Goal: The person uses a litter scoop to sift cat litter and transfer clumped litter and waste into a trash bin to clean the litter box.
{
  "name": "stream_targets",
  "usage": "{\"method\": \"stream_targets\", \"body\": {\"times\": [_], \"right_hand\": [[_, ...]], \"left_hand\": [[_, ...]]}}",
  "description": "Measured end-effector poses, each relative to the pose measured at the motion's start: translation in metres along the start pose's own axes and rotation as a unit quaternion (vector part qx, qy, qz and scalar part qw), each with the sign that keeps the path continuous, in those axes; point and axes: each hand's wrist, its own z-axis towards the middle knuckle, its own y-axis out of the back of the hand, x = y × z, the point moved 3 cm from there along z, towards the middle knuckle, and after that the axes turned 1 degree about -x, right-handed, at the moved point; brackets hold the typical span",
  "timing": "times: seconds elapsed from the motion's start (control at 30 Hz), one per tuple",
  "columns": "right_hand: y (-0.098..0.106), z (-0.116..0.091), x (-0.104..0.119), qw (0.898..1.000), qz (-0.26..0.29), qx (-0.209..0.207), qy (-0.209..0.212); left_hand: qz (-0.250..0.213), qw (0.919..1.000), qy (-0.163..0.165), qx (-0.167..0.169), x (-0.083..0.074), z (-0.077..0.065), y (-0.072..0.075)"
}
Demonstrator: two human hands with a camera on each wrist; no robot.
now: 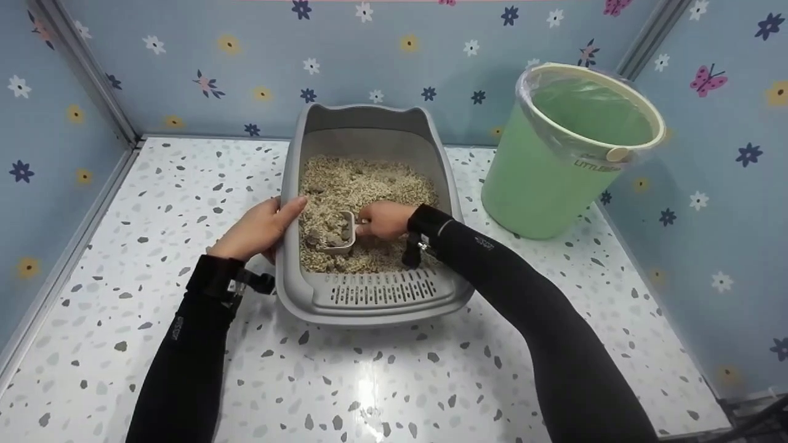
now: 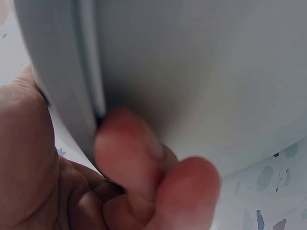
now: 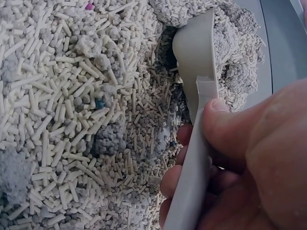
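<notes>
A grey litter box [image 1: 375, 317] stands on the speckled tabletop, with pellet litter [image 1: 369, 178] spread inside. My left hand [image 1: 255, 231] grips its left rim, thumb over the top and fingers curled beneath the lip in the left wrist view. Inside the box, my right hand [image 1: 388, 219] holds the handle of a light grey litter scoop [image 3: 194, 48]. The scoop's head lies in the litter near the left wall, with greyish clumps [image 3: 242, 76] in and around it. Another dark clump [image 3: 110, 139] sits among the pellets.
To the right of the box stands a green bin [image 1: 529, 184] with a clear plastic liner [image 1: 535, 117] over its rim. Flower-patterned panels [image 1: 209, 55] close off the back and both sides of the white speckled tabletop [image 1: 178, 203].
</notes>
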Motion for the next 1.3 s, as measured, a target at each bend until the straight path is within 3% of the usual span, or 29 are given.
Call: {"method": "stream_targets", "body": {"times": [0.37, 0.93, 1.3], "right_hand": [[-0.0010, -0.0002, 0.0000, 0.999, 0.027, 0.007, -0.027], [-0.0033, 0.0021, -0.0022, 0.998, 0.064, -0.003, -0.023], [-0.0030, 0.0029, -0.0038, 0.998, 0.051, -0.019, -0.013]], "left_hand": [[0.002, 1.0000, 0.003, -0.003, 0.0018, -0.0005, 0.0011], [0.006, 0.9999, 0.012, -0.002, 0.0015, -0.0016, 0.0013], [0.004, 0.9999, 0.015, 0.004, 0.0018, -0.0001, 0.0005]]}}
